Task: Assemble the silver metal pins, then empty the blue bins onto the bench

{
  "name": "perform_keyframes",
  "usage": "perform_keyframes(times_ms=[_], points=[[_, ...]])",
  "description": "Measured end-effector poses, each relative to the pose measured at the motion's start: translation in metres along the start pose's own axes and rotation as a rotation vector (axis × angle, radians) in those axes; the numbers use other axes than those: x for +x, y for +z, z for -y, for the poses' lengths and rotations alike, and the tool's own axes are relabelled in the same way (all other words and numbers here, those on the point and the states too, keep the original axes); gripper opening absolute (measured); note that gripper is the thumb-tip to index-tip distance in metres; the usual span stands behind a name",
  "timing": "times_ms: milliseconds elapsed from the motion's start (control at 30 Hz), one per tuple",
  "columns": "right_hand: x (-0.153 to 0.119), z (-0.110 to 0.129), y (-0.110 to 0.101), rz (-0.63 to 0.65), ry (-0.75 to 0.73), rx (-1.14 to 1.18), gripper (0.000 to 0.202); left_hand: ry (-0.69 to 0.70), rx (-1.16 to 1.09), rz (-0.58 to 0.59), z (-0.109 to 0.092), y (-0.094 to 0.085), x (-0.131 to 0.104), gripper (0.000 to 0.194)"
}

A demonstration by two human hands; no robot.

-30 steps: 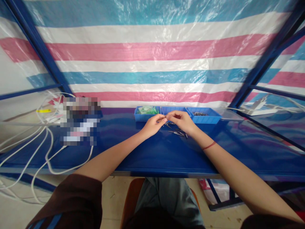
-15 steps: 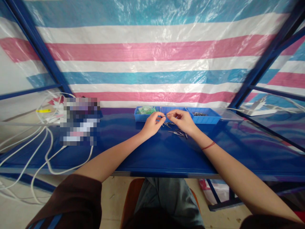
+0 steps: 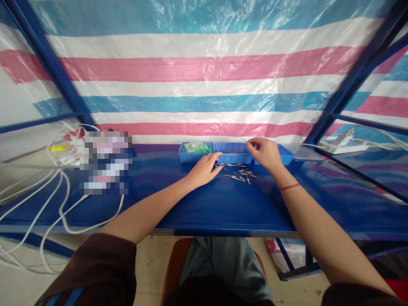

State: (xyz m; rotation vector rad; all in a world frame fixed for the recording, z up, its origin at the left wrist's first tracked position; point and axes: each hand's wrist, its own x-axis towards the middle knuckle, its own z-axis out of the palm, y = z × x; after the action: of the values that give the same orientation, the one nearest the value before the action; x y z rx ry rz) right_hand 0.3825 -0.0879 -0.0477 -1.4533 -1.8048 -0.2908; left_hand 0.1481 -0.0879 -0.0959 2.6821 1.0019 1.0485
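My left hand (image 3: 204, 170) is open, thumb and forefinger apart. It rests by the near side of the bins, its fingertips close to thin silver metal pins that look like blind rivets (image 3: 232, 165). More of these rivets (image 3: 244, 174) lie scattered on the blue table, nearer to me. My right hand (image 3: 266, 154) is raised over the right part of the bins, thumb and forefinger pinched together. A thin pale sliver seems to stick out from the pinch, too faint to name. In the middle blue bin (image 3: 234, 160) several rivets lie at the bottom.
The left blue bin (image 3: 188, 160) holds green and clear plastic bags (image 3: 199, 147). My right hand partly covers the right blue bin (image 3: 287, 158). White cables (image 3: 65, 204) and a blurred-out patch are on the table's left. Blue frame posts (image 3: 346, 80) flank a striped plastic sheet (image 3: 197, 68).
My hands were pinched together over the middle bin and have parted. The right hand has moved right, still pinched. The left has opened, staying near its place. More rivets on the table are uncovered.
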Motion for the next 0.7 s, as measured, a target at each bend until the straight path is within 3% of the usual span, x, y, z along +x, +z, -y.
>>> perform_keyframes(times_ms=[100,200,300,400,467,700], points=[[0.004,-0.033,-0.007,-0.04,0.239,-0.208,0.028,0.04,0.175,0.166,-0.001,-0.002,-0.002,0.038],[0.005,-0.046,-0.017,-0.01,0.328,-0.31,0.032,0.039,0.233,0.242,-0.001,-0.001,-0.002,0.036],[0.006,-0.033,-0.027,0.105,0.211,-0.224,0.026,0.052,0.238,0.255,0.003,0.002,-0.001,0.035],[0.003,-0.007,-0.029,0.448,0.013,-0.041,0.023,0.085,0.205,0.249,0.006,0.003,0.0,0.034],[-0.001,0.008,-0.022,0.592,-0.064,-0.04,0.023,0.114,0.17,0.242,0.007,0.003,0.001,0.032],[-0.011,0.021,0.007,0.786,-0.159,-0.259,0.034,0.105,0.13,0.195,0.005,0.007,0.002,0.034]])
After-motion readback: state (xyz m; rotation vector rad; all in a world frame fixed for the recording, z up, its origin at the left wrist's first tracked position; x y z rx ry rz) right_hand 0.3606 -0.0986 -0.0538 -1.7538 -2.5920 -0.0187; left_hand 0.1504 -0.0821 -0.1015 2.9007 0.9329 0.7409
